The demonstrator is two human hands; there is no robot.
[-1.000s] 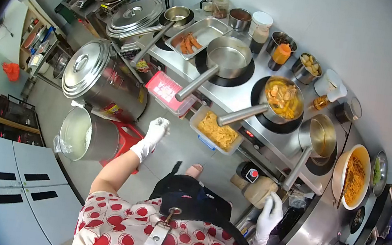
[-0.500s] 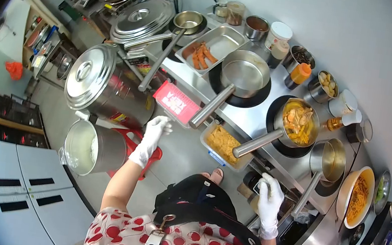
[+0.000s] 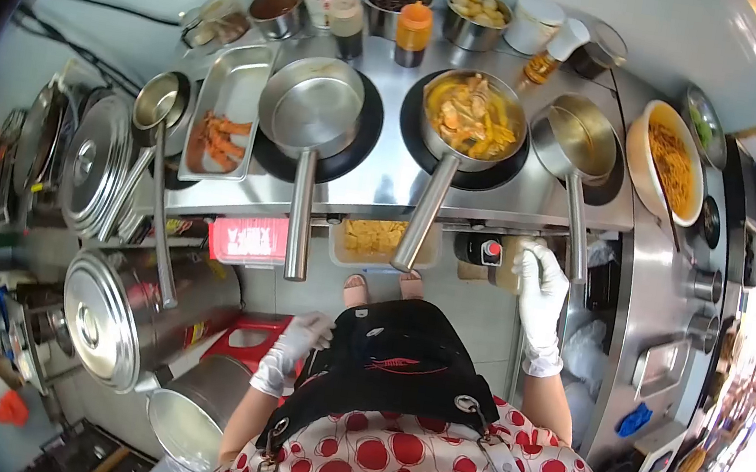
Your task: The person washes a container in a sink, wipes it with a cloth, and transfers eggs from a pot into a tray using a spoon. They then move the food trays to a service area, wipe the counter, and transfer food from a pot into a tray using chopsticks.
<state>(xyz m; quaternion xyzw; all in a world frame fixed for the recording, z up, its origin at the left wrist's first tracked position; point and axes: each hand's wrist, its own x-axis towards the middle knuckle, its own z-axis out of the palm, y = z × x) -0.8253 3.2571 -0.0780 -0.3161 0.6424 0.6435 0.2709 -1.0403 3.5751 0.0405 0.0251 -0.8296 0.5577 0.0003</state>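
My left hand [image 3: 292, 350], in a white glove, hangs beside the black apron [image 3: 398, 364], fingers curled, their tips small and unclear. My right hand [image 3: 538, 297], also gloved, is below the handle of the right saucepan [image 3: 577, 140], near a black bottle with a red cap [image 3: 490, 251]; its fingers are bent and I see nothing held. In the middle saucepan [image 3: 472, 119] are yellow and brown pieces in liquid. The left saucepan [image 3: 311, 106] looks empty. A tub of yellowish food [image 3: 378, 239] sits under the counter edge.
Along the counter [image 3: 380, 53] stand jars, bottles and small pots. A metal tray [image 3: 228, 99] holds orange-brown pieces. At the right is a bowl of noodles [image 3: 666, 165]. A large lidded pot [image 3: 101, 318] and a red stool [image 3: 252, 339] are on the left.
The view has turned right, so the stove now lies straight across. My left hand has come back from near the red-lidded box to the apron. My right hand is now nearer the right saucepan's handle.
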